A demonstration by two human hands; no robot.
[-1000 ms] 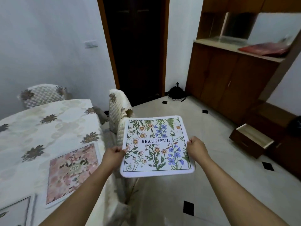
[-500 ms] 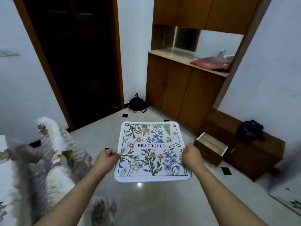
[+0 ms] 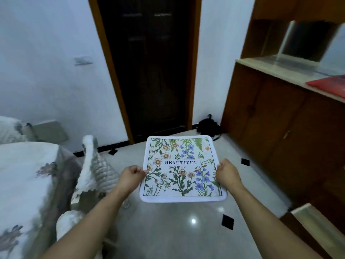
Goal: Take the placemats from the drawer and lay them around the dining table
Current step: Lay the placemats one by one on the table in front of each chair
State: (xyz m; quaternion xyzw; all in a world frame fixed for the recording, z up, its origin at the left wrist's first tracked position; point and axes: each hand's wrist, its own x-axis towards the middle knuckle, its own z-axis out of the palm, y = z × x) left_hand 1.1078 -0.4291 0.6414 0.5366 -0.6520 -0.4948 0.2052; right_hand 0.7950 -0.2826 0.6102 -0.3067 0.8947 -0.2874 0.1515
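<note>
I hold a white floral placemat [image 3: 182, 171] printed with the word BEAUTIFUL, flat and level over the tiled floor. My left hand [image 3: 130, 175] pinches its left edge and my right hand [image 3: 226, 173] pinches its right edge. The dining table [image 3: 22, 176], covered with a pale flowered cloth, stands at the left, apart from the mat. The open drawer [image 3: 315, 219] shows at the lower right corner.
A quilted chair [image 3: 95, 169] stands between me and the table. Another chair back [image 3: 9, 128] is at the far left. A dark door [image 3: 151, 68] is ahead, a black bag [image 3: 207, 126] beside it. Wooden cabinets [image 3: 280, 116] line the right wall.
The view has swung from the table toward the cabinet and back to the left, closer to the door. Both hands have kept hold of the mat throughout.
</note>
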